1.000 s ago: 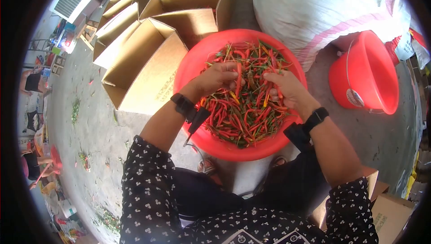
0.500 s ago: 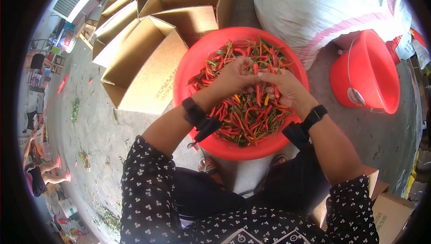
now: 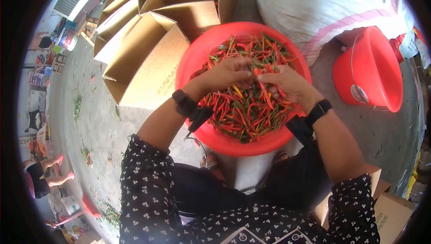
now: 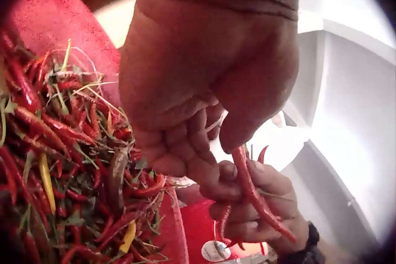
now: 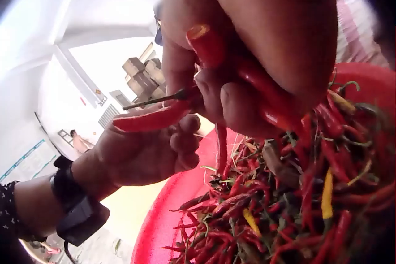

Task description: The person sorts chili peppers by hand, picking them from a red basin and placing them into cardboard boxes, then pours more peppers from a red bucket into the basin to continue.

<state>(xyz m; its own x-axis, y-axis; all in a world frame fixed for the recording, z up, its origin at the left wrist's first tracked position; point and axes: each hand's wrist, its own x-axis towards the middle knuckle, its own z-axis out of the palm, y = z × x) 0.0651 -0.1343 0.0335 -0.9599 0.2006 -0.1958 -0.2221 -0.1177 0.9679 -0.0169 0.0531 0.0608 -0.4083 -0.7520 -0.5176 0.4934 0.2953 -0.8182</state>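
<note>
A red basin (image 3: pixel 193 60) holds a heap of red chili peppers (image 3: pixel 242 118), with some yellow ones, green stems and leaves. Above the heap, my left hand (image 3: pixel 230 74) is close beside my right hand (image 3: pixel 291 84). In the left wrist view, the left thumb and fingers pinch the end of a slender red chili pepper (image 4: pixel 255 199), which slants across the right hand's fingers behind it. Several red chili peppers (image 5: pixel 210 47) are gripped in the right hand's curled fingers, one showing a blunt, stemless end. Part of the left fingers is hidden in the head view.
Open cardboard boxes (image 3: pixel 152 69) stand left of the basin. A large white sack (image 3: pixel 305 10) lies behind it, and a red bucket (image 3: pixel 368 71) leans at the right. Stem scraps (image 3: pixel 77 107) litter the floor at left, where another person's legs (image 3: pixel 56 172) show.
My left hand came right to meet the right hand, then drew back slightly left. The right hand stays over the basin, still gripping peppers. At far left, the other person has shifted.
</note>
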